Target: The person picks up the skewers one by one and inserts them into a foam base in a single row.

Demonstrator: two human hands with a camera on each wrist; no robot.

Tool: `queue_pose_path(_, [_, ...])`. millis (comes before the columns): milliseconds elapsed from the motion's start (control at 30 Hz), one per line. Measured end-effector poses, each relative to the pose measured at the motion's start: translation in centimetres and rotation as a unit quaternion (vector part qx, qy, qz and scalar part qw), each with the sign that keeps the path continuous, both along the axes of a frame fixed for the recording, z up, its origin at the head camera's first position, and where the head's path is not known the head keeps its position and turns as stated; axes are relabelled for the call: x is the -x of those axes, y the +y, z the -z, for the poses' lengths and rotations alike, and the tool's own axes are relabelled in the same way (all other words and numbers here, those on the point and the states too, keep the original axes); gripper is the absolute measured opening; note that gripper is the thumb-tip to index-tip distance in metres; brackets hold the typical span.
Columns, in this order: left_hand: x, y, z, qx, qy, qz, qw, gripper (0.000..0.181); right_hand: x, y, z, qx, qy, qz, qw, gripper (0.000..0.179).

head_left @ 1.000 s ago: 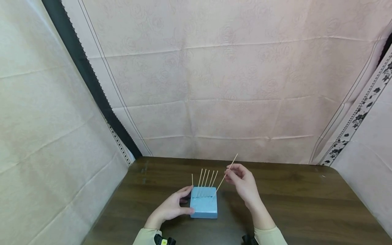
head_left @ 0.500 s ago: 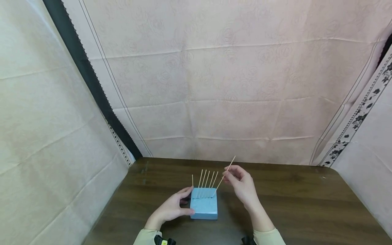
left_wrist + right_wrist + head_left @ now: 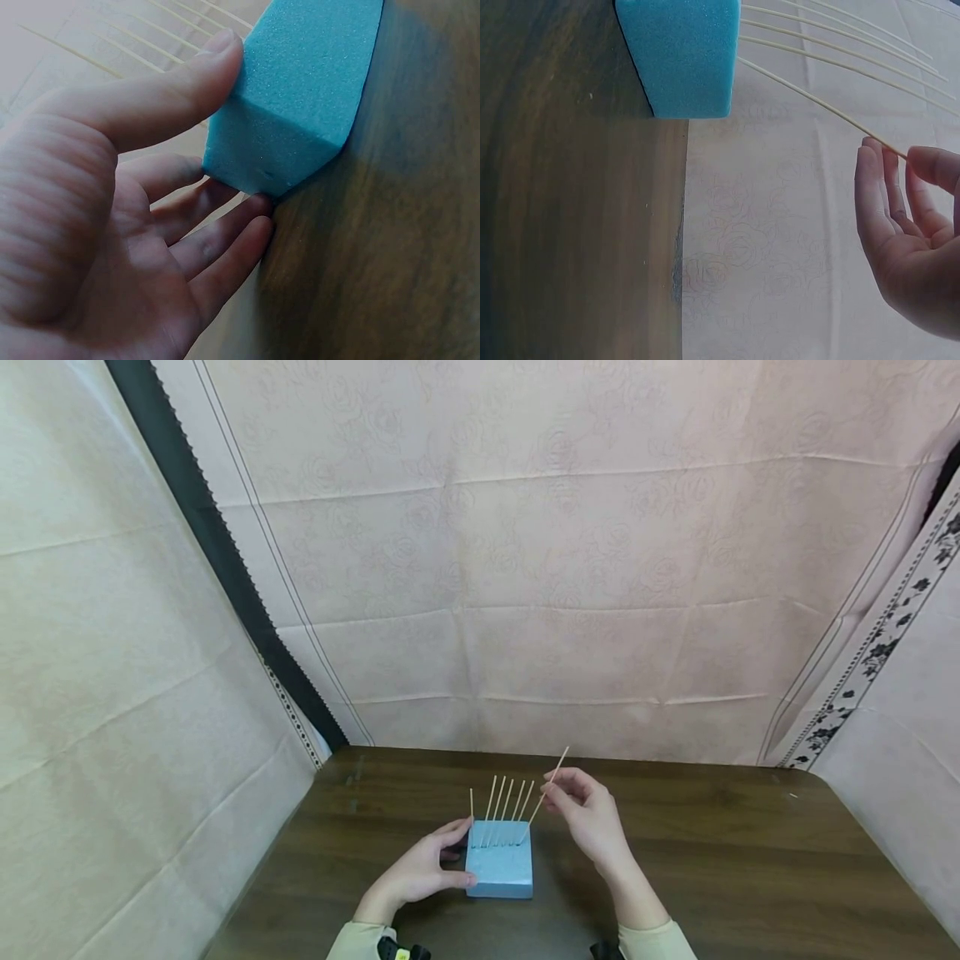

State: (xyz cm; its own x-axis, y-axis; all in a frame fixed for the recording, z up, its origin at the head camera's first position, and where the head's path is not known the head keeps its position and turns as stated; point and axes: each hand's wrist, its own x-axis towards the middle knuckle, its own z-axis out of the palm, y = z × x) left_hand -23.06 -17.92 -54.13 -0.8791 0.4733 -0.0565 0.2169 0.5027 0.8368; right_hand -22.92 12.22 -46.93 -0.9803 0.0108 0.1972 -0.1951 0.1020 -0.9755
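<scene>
A light blue foam block [image 3: 499, 872] lies on the table, with several thin wooden skewers [image 3: 491, 796] standing in a row along its top, leaning slightly outward. My left hand [image 3: 416, 867] holds the block at its left side, thumb [image 3: 176, 97] on the near corner and forefinger at the far one. The lower fingers reach under the block's edge in the left wrist view. Between thumb and fingertips, my right hand [image 3: 592, 818] pinches another skewer [image 3: 817, 100]. That skewer slants, its lower end at the block's right end beside the row.
A dark brown wooden table [image 3: 720, 860] spreads around the block. Pale patterned cloth [image 3: 570, 568] hangs behind it, with more cloth [image 3: 135, 735] at the left side and a flower-bordered one [image 3: 900, 760] at the right.
My right hand has moved a little left and down, tipping the pinched skewer more upright as its lower end stays at the block. The left hand and the block have stayed in place.
</scene>
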Motion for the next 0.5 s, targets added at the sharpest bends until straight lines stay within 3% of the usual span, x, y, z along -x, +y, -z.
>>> queue_pose_path(500, [0.13, -0.06, 0.12, 0.004, 0.0, 0.001, 1.0, 0.093, -0.09, -0.03, 0.2, -0.032, 0.0, -0.017, 0.9993, 0.01])
